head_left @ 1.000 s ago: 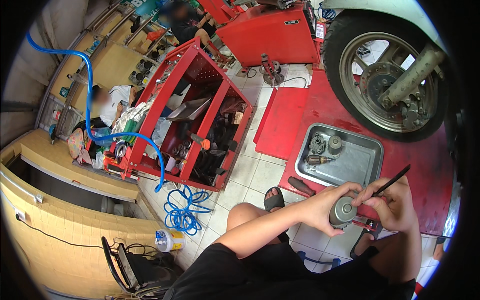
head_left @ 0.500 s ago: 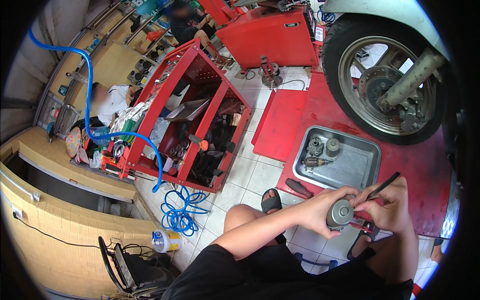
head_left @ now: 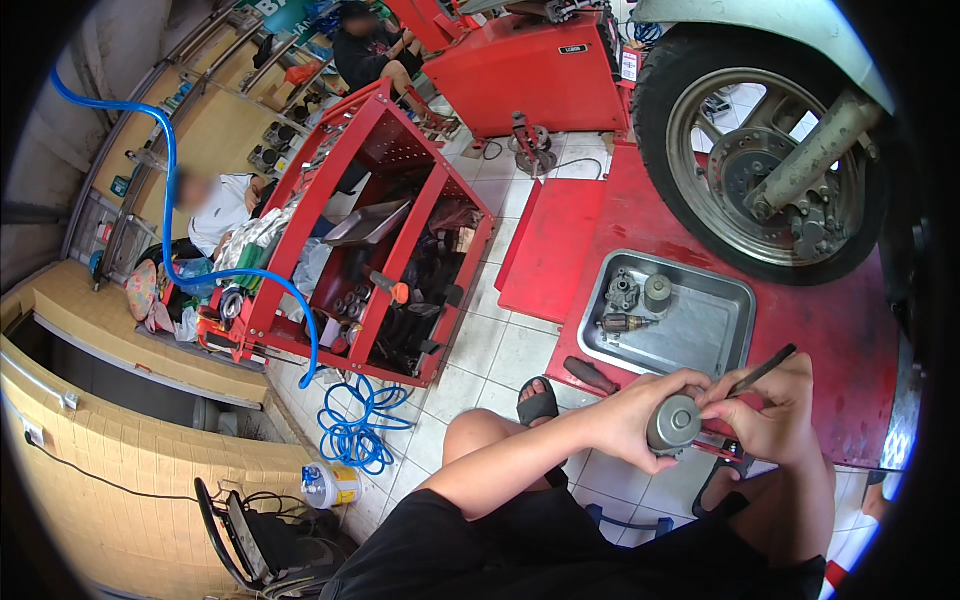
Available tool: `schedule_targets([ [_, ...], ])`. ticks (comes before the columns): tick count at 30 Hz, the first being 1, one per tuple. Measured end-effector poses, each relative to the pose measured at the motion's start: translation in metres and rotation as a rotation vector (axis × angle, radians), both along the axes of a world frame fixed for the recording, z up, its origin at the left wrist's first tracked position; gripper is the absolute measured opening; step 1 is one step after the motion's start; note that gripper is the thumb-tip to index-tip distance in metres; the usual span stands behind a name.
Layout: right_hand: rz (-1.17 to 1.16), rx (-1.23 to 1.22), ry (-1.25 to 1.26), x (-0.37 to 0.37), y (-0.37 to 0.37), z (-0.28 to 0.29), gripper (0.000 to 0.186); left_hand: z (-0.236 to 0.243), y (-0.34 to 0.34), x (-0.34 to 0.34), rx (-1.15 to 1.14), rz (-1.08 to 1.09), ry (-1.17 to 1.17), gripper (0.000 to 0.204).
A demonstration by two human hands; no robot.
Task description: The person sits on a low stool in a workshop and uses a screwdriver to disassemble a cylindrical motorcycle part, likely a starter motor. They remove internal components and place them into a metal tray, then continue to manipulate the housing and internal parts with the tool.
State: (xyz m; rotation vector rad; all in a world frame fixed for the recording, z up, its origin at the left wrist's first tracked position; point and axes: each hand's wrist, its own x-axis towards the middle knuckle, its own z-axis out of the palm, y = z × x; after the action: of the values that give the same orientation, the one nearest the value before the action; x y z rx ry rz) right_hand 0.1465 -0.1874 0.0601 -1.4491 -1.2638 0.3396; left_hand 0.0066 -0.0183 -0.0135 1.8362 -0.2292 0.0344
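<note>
A grey metal cylinder point(head_left: 675, 424), like a small motor housing, is gripped in my left hand point(head_left: 638, 412), its round end facing up. My right hand point(head_left: 772, 412) pinches a slim dark stick-like tool point(head_left: 766, 367) slanting up to the right. The right fingertips meet the cylinder's side, where the tool's lower end is hidden. Something red shows partly behind the right hand; I cannot make out what it is. Beyond my hands, a metal tray point(head_left: 690, 342) holds a cast metal part point(head_left: 622, 291), a short grey cylinder point(head_left: 657, 293) and an armature-like part point(head_left: 627, 323).
The tray rests on a red platform point(head_left: 840, 370) below a motorcycle wheel point(head_left: 765, 160). A dark-handled tool point(head_left: 590, 375) lies near the tray. To the left stand a red tool cart point(head_left: 440, 190), a coiled blue hose point(head_left: 365, 420) and a white bucket point(head_left: 330, 485). Two people sit farther back.
The whole view has shifted slightly, moving the scene a little to the left. Both hands keep nearly the same hold on the cylinder and the dark tool.
</note>
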Motion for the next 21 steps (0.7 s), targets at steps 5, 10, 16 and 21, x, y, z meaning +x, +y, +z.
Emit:
schedule_targets([
  [5, -0.032, 0.031, -0.022, 0.004, 0.0, -0.003, 0.007, 0.001, 0.002, -0.001, -0.003, 0.028, 0.041, 0.095],
  [10, -0.081, 0.009, -0.054, 0.01, -0.002, 0.0, 0.005, 0.0, 0.001, 0.001, -0.005, 0.049, -0.017, 0.093],
  [16, -0.301, 0.219, 0.412, 0.022, -0.009, -0.005, 0.012, -0.002, 0.006, 0.005, -0.012, 0.168, -0.053, 0.091],
  [21, -0.259, -0.06, 0.348, 0.015, 0.003, -0.025, 0.016, -0.022, 0.013, 0.012, -0.367, 0.373, -0.003, 0.079],
])
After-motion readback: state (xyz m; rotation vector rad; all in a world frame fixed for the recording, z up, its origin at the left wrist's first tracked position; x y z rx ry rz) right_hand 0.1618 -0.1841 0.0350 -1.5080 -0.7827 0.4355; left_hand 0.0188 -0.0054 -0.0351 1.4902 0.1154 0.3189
